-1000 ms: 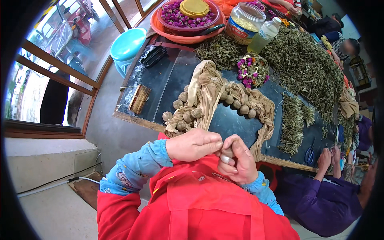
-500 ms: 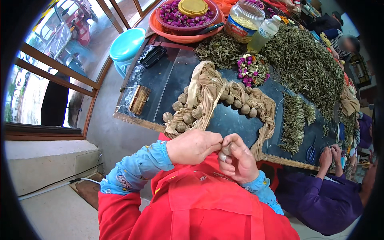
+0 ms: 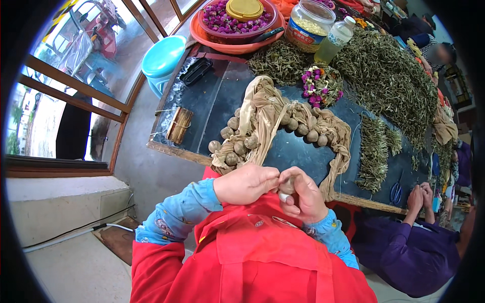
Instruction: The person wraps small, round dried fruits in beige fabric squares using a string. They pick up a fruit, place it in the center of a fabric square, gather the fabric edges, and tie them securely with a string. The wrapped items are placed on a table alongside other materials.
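My right hand (image 3: 306, 198) grips a small tan ball (image 3: 287, 186) between thumb and fingers, with something white on one finger. Close against it, my left hand (image 3: 247, 183) is closed in a pinch; what its fingertips hold is hidden. Both hands are above my red apron, just off the table's front edge. Beyond them lies a long tan stocking-like cloth (image 3: 266, 103), twisted and knotted, with several round balls (image 3: 240, 147) bulging in it. Its right end (image 3: 341, 161) hangs toward the table edge near my right hand.
On the dark table (image 3: 202, 108) are a tied bundle of sticks (image 3: 180, 126), a black tray (image 3: 197, 71), a flower-studded ball (image 3: 322, 87), a bottle (image 3: 335, 39), a jar (image 3: 308, 25), dried leaves (image 3: 389, 70) and scissors (image 3: 396, 192). A co-worker in purple (image 3: 409, 252) works at right.
My hands stay together at nearly the same place. The right fingers have shifted on the ball, which shows a little more. The view has moved slightly.
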Action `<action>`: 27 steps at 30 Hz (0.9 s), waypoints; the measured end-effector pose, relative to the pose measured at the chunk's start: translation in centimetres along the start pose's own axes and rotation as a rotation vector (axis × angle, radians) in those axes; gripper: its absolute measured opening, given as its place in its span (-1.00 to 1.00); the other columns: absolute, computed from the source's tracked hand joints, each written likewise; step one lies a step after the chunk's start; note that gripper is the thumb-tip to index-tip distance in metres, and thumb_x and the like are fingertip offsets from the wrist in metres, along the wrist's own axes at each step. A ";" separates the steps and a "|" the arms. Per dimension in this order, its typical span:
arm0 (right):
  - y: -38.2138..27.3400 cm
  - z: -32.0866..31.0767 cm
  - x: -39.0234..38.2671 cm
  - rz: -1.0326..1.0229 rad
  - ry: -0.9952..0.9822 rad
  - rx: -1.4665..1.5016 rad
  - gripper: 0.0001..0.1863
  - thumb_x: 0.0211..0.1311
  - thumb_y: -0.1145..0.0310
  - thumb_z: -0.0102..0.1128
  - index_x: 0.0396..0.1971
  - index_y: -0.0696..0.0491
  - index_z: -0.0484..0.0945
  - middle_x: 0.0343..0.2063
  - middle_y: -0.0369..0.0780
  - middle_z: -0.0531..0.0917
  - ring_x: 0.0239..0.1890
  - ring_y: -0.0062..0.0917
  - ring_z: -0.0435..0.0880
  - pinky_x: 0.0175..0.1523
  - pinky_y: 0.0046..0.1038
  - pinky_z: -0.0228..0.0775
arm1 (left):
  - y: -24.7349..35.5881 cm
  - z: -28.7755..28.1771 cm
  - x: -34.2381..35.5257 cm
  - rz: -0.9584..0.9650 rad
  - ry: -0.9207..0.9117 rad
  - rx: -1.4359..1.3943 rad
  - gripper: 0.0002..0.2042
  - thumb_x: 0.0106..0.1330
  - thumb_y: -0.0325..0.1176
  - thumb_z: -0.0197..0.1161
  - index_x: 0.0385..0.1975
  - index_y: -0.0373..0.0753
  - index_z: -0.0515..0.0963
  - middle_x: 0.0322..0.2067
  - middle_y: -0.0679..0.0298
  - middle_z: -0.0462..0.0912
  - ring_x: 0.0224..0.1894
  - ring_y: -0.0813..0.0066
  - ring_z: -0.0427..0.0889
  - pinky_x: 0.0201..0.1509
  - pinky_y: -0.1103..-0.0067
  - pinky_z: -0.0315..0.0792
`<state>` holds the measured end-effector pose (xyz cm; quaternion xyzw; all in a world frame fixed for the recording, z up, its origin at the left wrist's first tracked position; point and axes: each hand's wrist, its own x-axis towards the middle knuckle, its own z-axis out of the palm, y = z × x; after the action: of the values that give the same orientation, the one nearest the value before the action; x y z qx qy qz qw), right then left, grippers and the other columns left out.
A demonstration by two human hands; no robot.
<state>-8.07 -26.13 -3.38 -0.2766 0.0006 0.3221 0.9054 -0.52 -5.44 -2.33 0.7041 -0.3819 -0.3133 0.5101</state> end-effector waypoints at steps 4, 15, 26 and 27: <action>0.6 -0.1 1.0 -0.207 -0.044 -0.169 -0.59 0.52 0.12 -0.14 0.24 -0.04 0.23 -0.33 -0.18 0.52 -0.65 -0.60 0.36 -0.60 -0.54 0.23 | -0.1 -1.1 0.1 -0.366 -0.067 -0.483 -0.88 0.41 -0.34 0.03 -0.33 -0.21 0.46 -0.47 0.09 0.55 -0.40 0.05 0.58 -0.37 0.34 0.44; 0.1 -0.3 0.2 -0.132 -0.069 -0.069 -0.73 0.50 0.21 -0.07 0.02 0.05 0.35 -0.44 -0.22 0.46 -0.61 -0.61 0.37 -0.59 -0.61 0.25 | 1.4 1.4 -0.2 0.241 0.318 0.304 -0.93 0.25 -0.51 0.18 -0.46 -0.27 0.46 -0.60 0.13 0.49 -0.56 0.10 0.54 -0.51 0.36 0.39; -1.0 0.3 0.7 -0.153 0.050 -0.097 -0.61 0.47 0.17 0.00 0.12 0.11 0.32 -0.32 -0.24 0.52 -0.63 -0.62 0.42 -0.56 -0.57 0.27 | 1.2 0.3 0.1 0.097 0.289 0.206 -0.86 0.38 -0.39 0.11 -0.41 -0.28 0.48 -0.58 0.14 0.50 -0.53 0.26 0.55 -0.44 0.45 0.40; -0.8 -0.1 0.6 -0.124 0.030 -0.015 -0.60 0.46 0.17 0.01 0.13 0.10 0.31 -0.33 -0.24 0.52 -0.63 -0.61 0.42 -0.57 -0.57 0.26 | 1.4 0.5 0.1 0.140 0.314 0.309 -0.88 0.36 -0.41 0.13 -0.42 -0.28 0.48 -0.58 0.12 0.50 -0.52 0.21 0.56 -0.46 0.43 0.40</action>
<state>-7.13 -26.38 -3.16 -0.2875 -0.0053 0.2613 0.9214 -1.21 -6.04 -1.18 0.7858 -0.3891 -0.1016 0.4698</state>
